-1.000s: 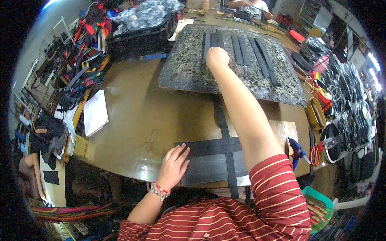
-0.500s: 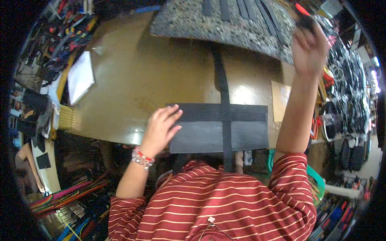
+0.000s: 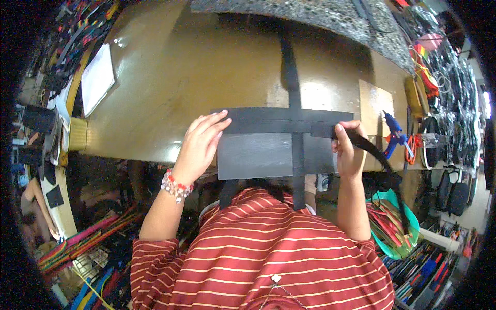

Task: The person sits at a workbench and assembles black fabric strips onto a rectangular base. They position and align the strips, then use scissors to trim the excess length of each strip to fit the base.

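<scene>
Laying a black webbing strap (image 3: 361, 142) across the dark panel (image 3: 263, 152) is what the right hand (image 3: 347, 152) is now doing: half a second ago that hand was raised far out over the bench toward the speckled mat (image 3: 330, 18), and a second ago it was resting on the mat itself, so it has come back to the near edge carrying a strap. Its fingers are pinching the strap's end against the panel's right side, thumb on top, while the rest of the strap is trailing off to the right and down past the bench edge toward a green tub (image 3: 400, 227) of coloured strips.

The left hand (image 3: 199, 144) is staying where it was, lying flat and spread, fingertips pressing the panel's upper left corner; it is grasping nothing, only pinning the piece down. The panel is sitting at the near edge of the bench (image 3: 170, 82), partly overhanging toward the person's striped shirt, with one long vertical strap (image 3: 292, 77) already crossing it and running up to the mat.

Judging from this, a horizontal band is being added over the vertical one, and the work is moving from fetching to aligning. A blue glue gun (image 3: 393, 129) is lying just right of the panel, and a white sheet (image 3: 97, 77) is lying well apart at the left.
</scene>
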Available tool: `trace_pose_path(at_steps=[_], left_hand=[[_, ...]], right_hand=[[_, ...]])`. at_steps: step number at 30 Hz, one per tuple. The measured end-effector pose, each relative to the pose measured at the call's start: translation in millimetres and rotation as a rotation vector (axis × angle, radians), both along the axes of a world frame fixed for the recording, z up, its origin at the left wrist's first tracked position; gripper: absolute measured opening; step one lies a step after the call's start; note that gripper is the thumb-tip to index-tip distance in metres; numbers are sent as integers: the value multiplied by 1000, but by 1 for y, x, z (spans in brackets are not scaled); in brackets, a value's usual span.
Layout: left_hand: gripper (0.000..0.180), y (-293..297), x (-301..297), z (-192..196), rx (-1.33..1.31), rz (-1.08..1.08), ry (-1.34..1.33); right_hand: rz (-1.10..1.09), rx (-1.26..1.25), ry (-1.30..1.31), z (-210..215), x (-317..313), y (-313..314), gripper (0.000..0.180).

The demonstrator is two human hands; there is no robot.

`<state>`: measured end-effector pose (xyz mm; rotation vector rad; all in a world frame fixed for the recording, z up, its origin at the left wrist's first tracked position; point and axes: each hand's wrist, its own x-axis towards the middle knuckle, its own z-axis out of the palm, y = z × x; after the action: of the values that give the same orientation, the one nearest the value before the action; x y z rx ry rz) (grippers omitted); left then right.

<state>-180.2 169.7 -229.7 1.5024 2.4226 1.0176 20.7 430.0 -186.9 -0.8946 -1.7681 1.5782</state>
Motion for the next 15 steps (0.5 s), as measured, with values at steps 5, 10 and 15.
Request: trace_pose_path(at_steps=[5,10,15], left_hand=[[25,4,-1,16,28,0,-34],[17,0,42,101,403,-733,-393],[17,9,68,128,755,-1443,-740]], right_hand=[[317,-333,-42,4,-41,-47,14],[222,-312,-102,-1,-59,-51,12],[179,-213,47,-2,-58,-33,11]])
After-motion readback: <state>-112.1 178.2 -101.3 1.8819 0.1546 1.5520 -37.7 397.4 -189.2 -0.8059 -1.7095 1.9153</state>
